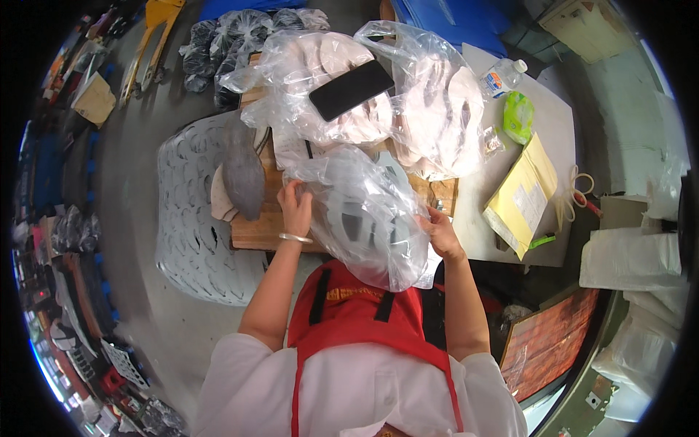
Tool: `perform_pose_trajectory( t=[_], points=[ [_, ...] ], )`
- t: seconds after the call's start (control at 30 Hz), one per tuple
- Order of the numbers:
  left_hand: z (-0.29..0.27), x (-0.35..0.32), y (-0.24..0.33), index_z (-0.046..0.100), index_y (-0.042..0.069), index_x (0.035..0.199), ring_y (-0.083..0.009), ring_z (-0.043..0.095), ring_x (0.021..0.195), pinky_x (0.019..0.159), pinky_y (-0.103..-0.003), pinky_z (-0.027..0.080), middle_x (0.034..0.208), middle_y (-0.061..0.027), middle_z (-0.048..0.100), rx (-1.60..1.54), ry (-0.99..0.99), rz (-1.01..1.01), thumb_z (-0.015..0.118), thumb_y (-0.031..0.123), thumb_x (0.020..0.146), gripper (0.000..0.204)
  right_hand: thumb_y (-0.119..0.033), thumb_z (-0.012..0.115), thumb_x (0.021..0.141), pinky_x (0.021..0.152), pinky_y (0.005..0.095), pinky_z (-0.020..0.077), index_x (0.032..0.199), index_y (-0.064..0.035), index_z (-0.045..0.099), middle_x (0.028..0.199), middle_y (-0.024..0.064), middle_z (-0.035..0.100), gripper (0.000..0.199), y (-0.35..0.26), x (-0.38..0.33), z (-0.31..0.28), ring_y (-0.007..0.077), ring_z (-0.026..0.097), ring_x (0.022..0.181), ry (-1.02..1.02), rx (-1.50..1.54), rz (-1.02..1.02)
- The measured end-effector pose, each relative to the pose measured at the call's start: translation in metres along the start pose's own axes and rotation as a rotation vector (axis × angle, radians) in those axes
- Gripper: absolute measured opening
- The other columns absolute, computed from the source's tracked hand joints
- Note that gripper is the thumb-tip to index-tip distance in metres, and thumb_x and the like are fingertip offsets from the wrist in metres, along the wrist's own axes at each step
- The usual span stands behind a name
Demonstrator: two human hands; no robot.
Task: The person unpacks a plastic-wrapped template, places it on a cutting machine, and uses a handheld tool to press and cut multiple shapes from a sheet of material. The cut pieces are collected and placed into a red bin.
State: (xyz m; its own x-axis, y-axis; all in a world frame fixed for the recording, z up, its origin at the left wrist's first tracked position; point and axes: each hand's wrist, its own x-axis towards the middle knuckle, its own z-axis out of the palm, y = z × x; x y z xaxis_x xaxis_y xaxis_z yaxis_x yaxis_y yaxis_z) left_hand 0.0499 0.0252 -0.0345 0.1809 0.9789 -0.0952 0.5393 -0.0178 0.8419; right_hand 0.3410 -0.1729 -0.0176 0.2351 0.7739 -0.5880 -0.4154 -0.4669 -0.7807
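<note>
Between my hands is a clear plastic bag (364,211) with flat, curved grey-green pieces inside. My left hand (295,210) grips its left edge, fingers bent against the film. On the opposite side, my right hand (442,231) pinches the bag's edge. Just beyond lie two more clear bags of pale pink curved pieces, a left bag (328,54) and a right bag (440,109). A black phone (352,89) rests on the left one. Dark grey shaped pieces (244,175) lie at the wooden board's left edge, near my left hand.
The wooden board (256,231) lies under the bags. To its right on the pale table are a yellow envelope (520,193), a green packet (518,118) and a plastic bottle (504,77). A white perforated crate-like stack (193,211) stands left, with black-bagged bundles (240,36) behind.
</note>
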Motion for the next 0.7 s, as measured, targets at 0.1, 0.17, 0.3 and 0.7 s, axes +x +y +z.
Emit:
perform_pose_trajectory(
  t=[0.1,0.17,0.3,0.7],
  points=[
    [0.003,0.000,0.027,0.040,-0.001,0.131,-0.0407,0.036,0.122,0.098,-0.047,0.038,0.135,-0.0262,0.034,0.037,0.058,0.133,0.071,0.022,0.079,0.065,-0.011,0.061,0.091,0.072,0.0249,0.0467,0.106,0.0014,0.063,0.095,0.0034,0.064,0.020,-0.011,0.022,0.008,0.0110,0.059,0.082,0.076,0.085,-0.034],
    [0.012,0.008,0.042,0.035,-0.002,0.133,-0.0398,0.036,0.122,0.096,-0.045,0.041,0.134,-0.0267,0.032,0.063,0.051,0.192,0.074,0.027,0.078,0.073,-0.011,0.058,0.093,0.073,0.0253,0.0470,0.107,0.0016,0.062,0.095,0.0041,0.064,0.019,-0.024,0.035,0.016,0.0116,0.059,0.083,0.252,0.299,-0.052],
    [0.032,0.034,0.054,0.037,-0.005,0.127,-0.0387,0.045,0.113,0.086,-0.041,0.048,0.126,-0.0279,0.039,0.061,0.010,0.133,0.076,0.031,0.079,0.071,-0.016,0.054,0.096,0.078,0.0272,0.0475,0.103,0.0015,0.062,0.095,0.0048,0.064,0.021,-0.049,0.046,0.033,0.0132,0.060,0.085,0.346,0.481,-0.187],
    [0.049,0.075,0.025,0.059,0.003,0.104,-0.0395,0.065,0.083,0.072,-0.044,0.050,0.087,-0.0205,0.068,0.023,0.037,-0.046,0.066,0.019,0.081,0.029,-0.026,0.064,0.091,0.049,0.0269,0.0304,0.065,-0.0001,0.054,0.058,-0.0041,0.047,0.037,0.007,0.133,0.025,0.0061,0.035,0.057,0.633,-0.321,-0.384]
  ],
)
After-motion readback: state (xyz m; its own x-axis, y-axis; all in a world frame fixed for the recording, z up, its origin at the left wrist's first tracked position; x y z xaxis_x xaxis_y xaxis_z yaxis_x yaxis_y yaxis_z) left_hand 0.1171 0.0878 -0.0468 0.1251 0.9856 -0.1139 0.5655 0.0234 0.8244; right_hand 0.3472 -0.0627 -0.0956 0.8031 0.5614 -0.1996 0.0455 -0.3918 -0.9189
